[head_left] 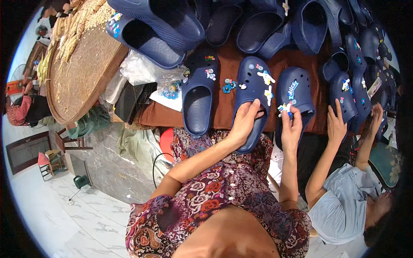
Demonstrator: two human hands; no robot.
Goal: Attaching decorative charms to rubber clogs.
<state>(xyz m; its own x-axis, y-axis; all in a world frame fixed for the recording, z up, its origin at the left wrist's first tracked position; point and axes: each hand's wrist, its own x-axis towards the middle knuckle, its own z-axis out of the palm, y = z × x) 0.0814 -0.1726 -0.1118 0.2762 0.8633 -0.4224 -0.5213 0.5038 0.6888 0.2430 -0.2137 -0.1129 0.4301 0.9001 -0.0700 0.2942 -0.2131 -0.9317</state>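
One charm-dotted clog [253,75] held centre stage, navy, toe pointing away, its heel jutting over the near edge of the brown-covered tabletop [168,115]! On it went the left hand [245,122], grip pressed together on the rim of the foot hole, fingers dipping inside. Just to its right lay a lettered clog [303,102], and there the right hand [291,129] was pinching a white-and-blue charm [284,108] between thumb and forefinger, close against the upper; whether it was fastened, you couldn't tell. Left of the pair, a flower charm [228,87] sat on the cloth, then a third clog [198,105]. More clogs [260,32] crowded the far side! Out left, a round woven tray [86,77] carried corn kernels; out right, a co-worker [344,202] in a pale shirt reached to another clog [345,92].
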